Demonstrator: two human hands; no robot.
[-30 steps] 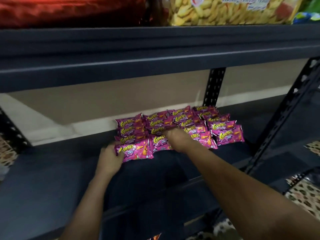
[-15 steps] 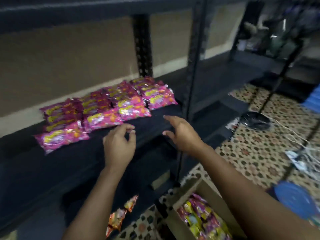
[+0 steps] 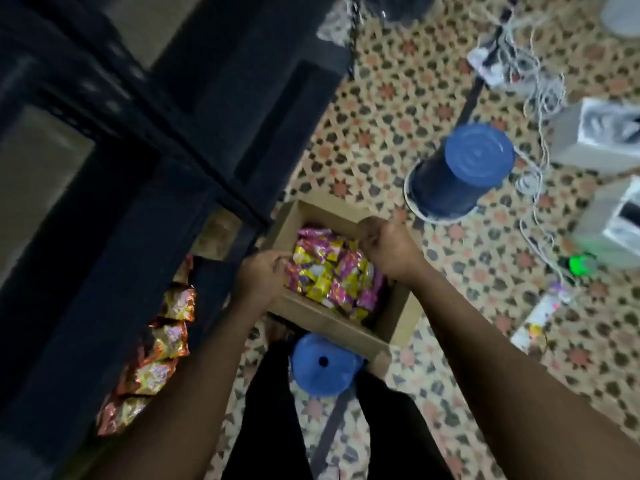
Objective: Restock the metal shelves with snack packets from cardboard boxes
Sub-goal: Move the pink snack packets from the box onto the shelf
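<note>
On the patterned floor stands an open cardboard box [image 3: 311, 315] holding several pink and yellow snack packets [image 3: 332, 275]. My left hand [image 3: 259, 280] is at the box's left wall, its fingers curled inward at the edge of the packets. At the right wall, near the far corner, my right hand [image 3: 386, 249] has its fingers curled over the packets. Blur hides whether either hand grips a packet or the wall. The dark metal shelves [image 3: 145, 188] rise on the left.
Several orange snack packets [image 3: 162, 344] lie on the low shelf at the left. A blue stool [image 3: 323, 365] sits just under the box, between my legs. A dark bucket with a blue base [image 3: 457, 171] stands upside down to the right, with cables [image 3: 536, 174] and grey boxes [image 3: 602, 133] beyond.
My view swung from the shelf of pink packets down to the floor. Both hands left the shelf and dropped to the cardboard box, fingers now curled.
</note>
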